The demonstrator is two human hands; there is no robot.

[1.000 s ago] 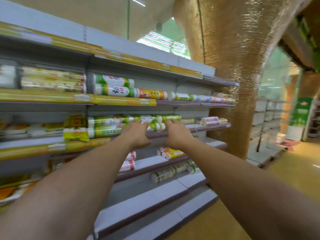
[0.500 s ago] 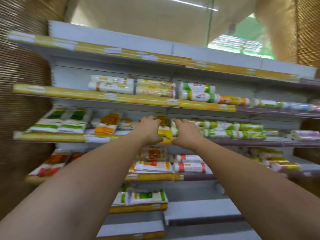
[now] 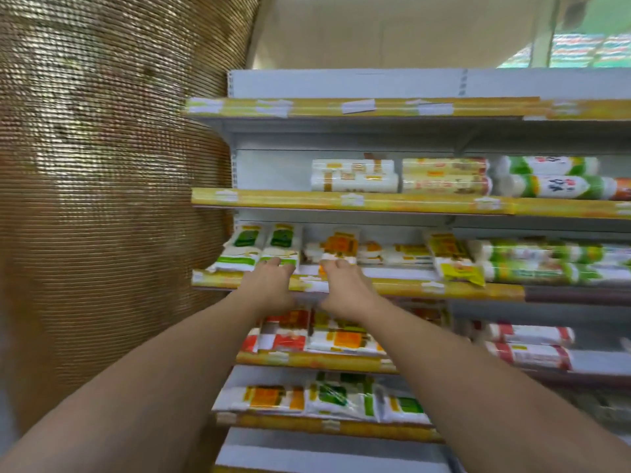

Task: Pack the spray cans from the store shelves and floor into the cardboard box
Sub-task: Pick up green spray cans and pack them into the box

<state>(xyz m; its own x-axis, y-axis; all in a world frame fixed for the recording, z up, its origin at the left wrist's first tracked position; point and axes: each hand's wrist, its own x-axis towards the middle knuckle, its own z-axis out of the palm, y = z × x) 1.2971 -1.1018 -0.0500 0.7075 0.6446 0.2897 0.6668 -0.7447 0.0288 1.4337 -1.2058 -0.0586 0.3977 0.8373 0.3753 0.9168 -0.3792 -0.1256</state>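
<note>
Both hands have slid leftward along the shelf (image 3: pixel 403 290) edge, away from the green rolls (image 3: pixel 532 264), which now lie at 3 o'clock. These rolls are long cylinders in glossy film, lying on their sides; whether any is a spray can I cannot tell. The left hand (image 3: pixel 269 288) has curled fingers at a flat green packet (image 3: pixel 278 247). Just beside it, the right hand (image 3: pixel 343 290) has curled fingers at an orange packet (image 3: pixel 341 247). The fingertips are hidden, so I cannot tell if they grip. Soft lower packets (image 3: pixel 341 339) lie at 6 o'clock. A woven golden wall (image 3: pixel 102 199), ribbed and shiny, stands at 9 o'clock.
</note>
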